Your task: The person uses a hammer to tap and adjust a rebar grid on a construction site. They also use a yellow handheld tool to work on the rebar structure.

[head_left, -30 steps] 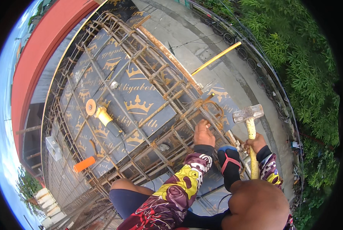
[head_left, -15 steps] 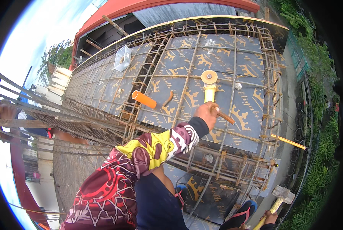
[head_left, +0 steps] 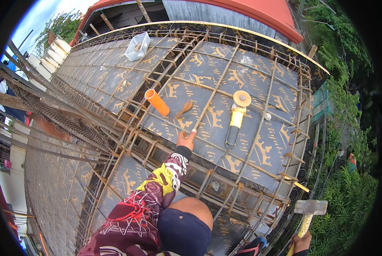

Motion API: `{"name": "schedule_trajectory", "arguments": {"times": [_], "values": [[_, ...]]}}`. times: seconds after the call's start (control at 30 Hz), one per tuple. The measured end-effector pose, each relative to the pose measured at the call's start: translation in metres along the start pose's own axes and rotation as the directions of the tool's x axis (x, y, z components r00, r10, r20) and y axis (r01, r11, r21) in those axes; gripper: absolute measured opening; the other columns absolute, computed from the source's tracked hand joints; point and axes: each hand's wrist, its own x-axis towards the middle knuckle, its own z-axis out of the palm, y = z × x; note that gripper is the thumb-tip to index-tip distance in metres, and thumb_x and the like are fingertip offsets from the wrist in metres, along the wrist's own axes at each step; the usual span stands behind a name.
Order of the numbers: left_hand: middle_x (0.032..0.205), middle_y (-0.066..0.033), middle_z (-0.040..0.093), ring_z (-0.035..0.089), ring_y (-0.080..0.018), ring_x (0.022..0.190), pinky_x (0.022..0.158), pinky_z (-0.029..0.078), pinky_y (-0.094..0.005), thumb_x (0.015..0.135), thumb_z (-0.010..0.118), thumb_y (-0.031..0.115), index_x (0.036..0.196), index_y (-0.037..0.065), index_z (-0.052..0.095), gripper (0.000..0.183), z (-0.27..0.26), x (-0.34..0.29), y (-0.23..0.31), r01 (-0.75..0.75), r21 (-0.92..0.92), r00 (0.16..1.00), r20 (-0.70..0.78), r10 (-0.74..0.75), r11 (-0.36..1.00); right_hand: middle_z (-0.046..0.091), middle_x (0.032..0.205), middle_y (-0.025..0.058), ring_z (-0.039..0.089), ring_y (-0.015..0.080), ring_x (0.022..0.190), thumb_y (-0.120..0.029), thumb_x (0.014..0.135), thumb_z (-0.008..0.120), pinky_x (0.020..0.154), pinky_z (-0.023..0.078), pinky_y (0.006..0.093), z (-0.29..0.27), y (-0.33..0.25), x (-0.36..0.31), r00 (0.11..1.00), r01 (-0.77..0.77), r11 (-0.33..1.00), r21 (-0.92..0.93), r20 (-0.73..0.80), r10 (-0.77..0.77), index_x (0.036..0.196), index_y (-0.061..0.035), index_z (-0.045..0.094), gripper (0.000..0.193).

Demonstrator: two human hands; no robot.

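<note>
My left hand [head_left: 186, 141], below a patterned sleeve, rests at the near end of a long rebar [head_left: 216, 85] in the grid, one finger stretched along it and the others curled. Its palm side is hidden. Low on the right, my right hand [head_left: 301, 242] grips the yellow handle of a sledgehammer [head_left: 310, 208], its grey head upward. A yellow and black angle grinder [head_left: 235, 121] with a tan disc lies between bars to the right of my left hand. Beyond that hand are a brown curved piece [head_left: 184, 109] and a short orange pipe [head_left: 156, 102].
Rebar cages [head_left: 156, 81] frame dark panels [head_left: 259, 149] with gold crown prints. A clear plastic bin [head_left: 137, 47] stands at the far left. Bundled bars [head_left: 58, 117] slant in from the left, with another person partly behind them. Greenery [head_left: 344, 187] lies past the right edge.
My left hand has moved left from beside the grinder to a rebar; the brown stick it held is no longer visible. The view has shifted. My right hand still holds the sledgehammer.
</note>
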Motion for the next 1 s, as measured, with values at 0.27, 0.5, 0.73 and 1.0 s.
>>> {"name": "schedule_trajectory", "arguments": {"times": [0.27, 0.5, 0.73, 1.0], "values": [[0.11, -0.0199, 0.067, 0.066, -0.0286, 0.102, 0.091, 0.052, -0.0384, 0.08, 0.079, 0.047, 0.116, -0.008, 0.061, 0.068, -0.031, -0.155, 0.108, -0.032, -0.213, 0.578, 0.793, 0.192, 0.977, 0.055, 0.077, 0.0034, 0.049, 0.0083, 0.048, 0.009, 0.083, 0.054, 0.04, 0.043, 0.0227, 0.08, -0.227, 0.005, 0.907, 0.405, 0.914, 0.002, 0.122, -0.402, 0.128, 0.0057, 0.046, 0.046], [0.133, -0.0262, 0.05, 0.053, -0.0373, 0.122, 0.103, 0.044, -0.0437, 0.061, 0.088, 0.053, 0.141, -0.008, 0.037, 0.113, -0.041, -0.182, 0.265, -0.319, -0.648, 0.323, 0.612, 0.722, 0.692, 0.051, 0.075, -0.0003, 0.049, 0.0059, 0.055, -0.018, 0.094, 0.063, 0.05, 0.042, 0.0197, 0.107, -0.434, -0.019, 0.525, 0.85, 0.527, 0.025, 0.052, -0.849, 0.114, -0.0017, 0.05, 0.029], [0.094, -0.0252, 0.063, 0.063, -0.0456, 0.089, 0.079, 0.05, -0.0499, 0.066, 0.085, 0.03, 0.109, 0.001, 0.051, 0.062, -0.111, -0.166, 0.311, -0.463, -0.462, 0.695, 0.34, 0.634, 0.756, 0.056, 0.078, 0.0067, 0.057, 0.0206, 0.074, -0.029, 0.097, 0.063, 0.072, 0.051, 0.0378, 0.187, -0.551, -0.07, 0.361, 0.792, 0.387, 0.472, 0.149, -0.921, 0.095, -0.0078, 0.055, 0.023], [0.083, -0.014, 0.066, 0.066, -0.0367, 0.075, 0.067, 0.054, -0.0448, 0.073, 0.072, 0.015, 0.093, 0.006, 0.062, 0.025, -0.28, -0.16, 0.14, -0.544, 0.319, 0.838, 0.254, 0.483, 0.776, 0.065, 0.098, 0.0127, 0.067, 0.0282, 0.097, -0.02, 0.096, 0.064, 0.084, 0.057, 0.0417, 0.384, -0.381, -0.086, 0.634, 0.127, 0.615, 0.778, 0.413, -0.654, 0.113, 0.0001, 0.055, 0.027]]}}
